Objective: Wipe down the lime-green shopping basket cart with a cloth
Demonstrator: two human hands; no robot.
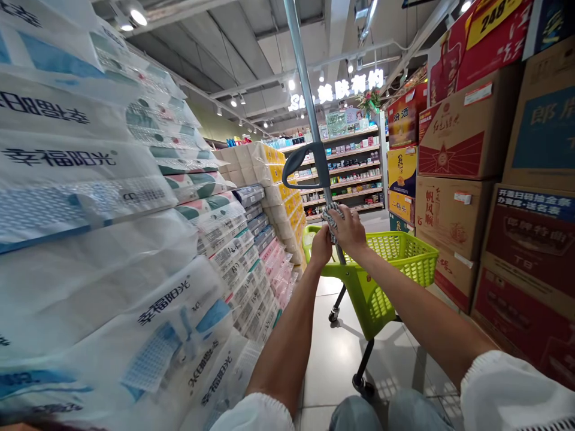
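A lime green wheeled shopping basket [406, 254] stands on the tiled aisle floor ahead of me. A grey metal pole [308, 102] rises from it, with a dark grey handle [302, 166] partway up. My right hand [348, 230] is closed round a patterned cloth [331, 216] pressed against the pole just above the basket's rim. My left hand [321, 244] is closed on the pole right beside it, a little lower. Both forearms reach forward from white sleeves.
Stacked packs of toilet paper [112, 239] wall in the left side, close to my arm. Cardboard boxes [489, 179] are piled high on the right. Shelves of goods [350, 173] stand at the aisle's far end. Grey floor tiles [332, 353] run between.
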